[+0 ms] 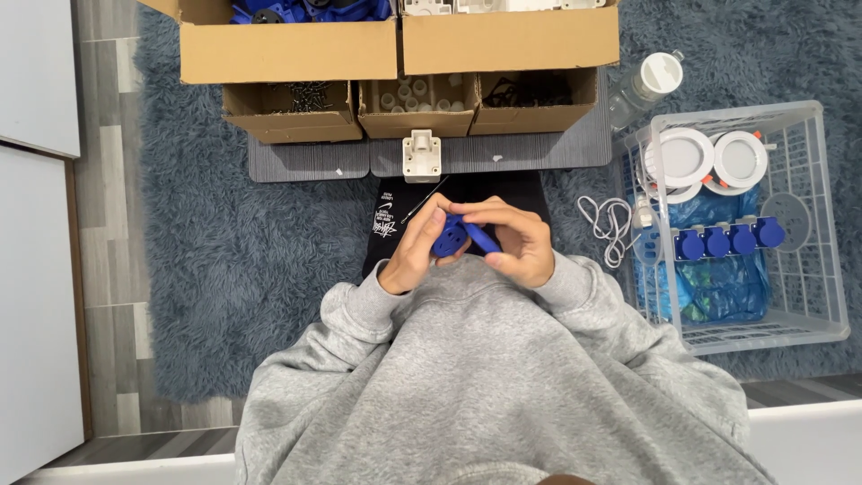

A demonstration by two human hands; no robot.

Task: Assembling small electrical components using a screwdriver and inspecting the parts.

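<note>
Both of my hands hold a small blue plastic socket part (458, 239) in front of my chest. My left hand (415, 244) cups its round face with the holes from the left. My right hand (516, 241) grips its hinged blue lid from the right, fingers curled over the top. A white socket housing (421, 154) lies on the grey mat (539, 151) just beyond my hands. A thin screwdriver or pin (422, 201) rests near my left hand's fingertips.
Three small cardboard boxes hold screws (296, 96), white tubes (417, 94) and dark parts (530, 92); larger boxes stand behind. At right, a white wire basket (813, 224) holds blue sockets (727, 239) and round white lamps (709, 160). A plastic bottle (642, 90) and white cable (611, 224) lie nearby.
</note>
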